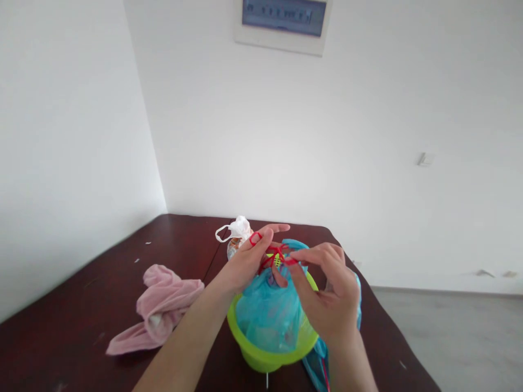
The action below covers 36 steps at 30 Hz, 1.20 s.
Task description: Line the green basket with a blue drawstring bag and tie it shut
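Near the table's (pixel 81 305) front edge, our left hand (pixel 245 261) and right hand (pixel 330 299) pinch thin red drawstrings (pixel 274 256) of a glossy blue plastic bag (pixel 269 310) lining a round green basket (pixel 261 356); soft pink cloth (pixel 163 305) lies left. No writing is legible.

The thin, translucent turquoise plastic bag (pixel 267 310) looks crinkled and faintly glossy, and it lines a smooth, matt lime-green plastic basket (pixel 261 356). Its red plastic drawstring (pixel 274 256) is thin and shiny where the left hand (pixel 245 261) and right hand (pixel 330 296) pinch it. The dark brown wooden counter (pixel 81 321) has a smooth, dully polished finish. On it lie a soft, fuzzy pink cloth (pixel 161 305) and a wrinkled white plastic bag (pixel 236 230).
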Each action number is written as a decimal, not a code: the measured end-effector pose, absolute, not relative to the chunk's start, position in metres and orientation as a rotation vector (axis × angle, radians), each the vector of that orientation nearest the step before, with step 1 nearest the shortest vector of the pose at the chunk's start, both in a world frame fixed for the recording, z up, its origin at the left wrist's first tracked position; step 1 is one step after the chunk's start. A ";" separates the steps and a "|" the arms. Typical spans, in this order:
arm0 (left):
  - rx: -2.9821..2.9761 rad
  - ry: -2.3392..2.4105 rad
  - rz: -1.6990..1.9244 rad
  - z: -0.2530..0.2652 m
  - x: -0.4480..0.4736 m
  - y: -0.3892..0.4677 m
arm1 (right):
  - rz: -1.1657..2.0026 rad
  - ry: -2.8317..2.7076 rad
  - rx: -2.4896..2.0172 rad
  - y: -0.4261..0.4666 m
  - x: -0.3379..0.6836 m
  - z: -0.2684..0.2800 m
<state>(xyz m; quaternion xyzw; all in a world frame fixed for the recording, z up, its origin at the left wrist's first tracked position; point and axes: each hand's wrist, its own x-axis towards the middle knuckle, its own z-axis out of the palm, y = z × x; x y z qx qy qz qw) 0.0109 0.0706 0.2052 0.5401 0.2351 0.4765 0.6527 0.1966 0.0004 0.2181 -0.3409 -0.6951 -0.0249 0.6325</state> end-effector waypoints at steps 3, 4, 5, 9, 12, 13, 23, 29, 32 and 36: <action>1.243 0.565 1.167 0.204 0.007 0.082 | -0.157 -1.763 -0.855 0.008 0.198 0.213; 1.264 0.572 1.178 0.204 0.005 0.084 | -0.145 -1.801 -0.891 0.012 0.199 0.211; 1.279 0.572 1.169 0.204 0.003 0.086 | -0.128 -1.838 -0.918 0.017 0.200 0.207; 1.235 0.500 1.060 0.196 -0.001 0.089 | -0.121 -1.933 -0.905 0.032 0.203 0.195; 1.142 0.430 1.013 0.183 -0.004 0.091 | -0.184 -1.903 -0.855 0.033 0.203 0.188; 1.116 0.422 0.997 0.179 -0.006 0.092 | -0.212 -1.881 -0.844 0.032 0.204 0.186; 1.183 0.673 1.112 0.180 -0.008 0.069 | -0.053 -2.146 -0.766 0.037 0.214 0.187; 1.166 0.479 0.975 0.173 -0.005 0.085 | -0.159 -2.125 -0.795 0.052 0.211 0.172; 1.259 0.540 1.055 0.173 -0.008 0.088 | -0.162 -2.153 -0.831 0.053 0.211 0.171; 1.592 0.859 1.282 0.173 -0.019 0.080 | -0.114 -2.131 -0.875 0.045 0.213 0.174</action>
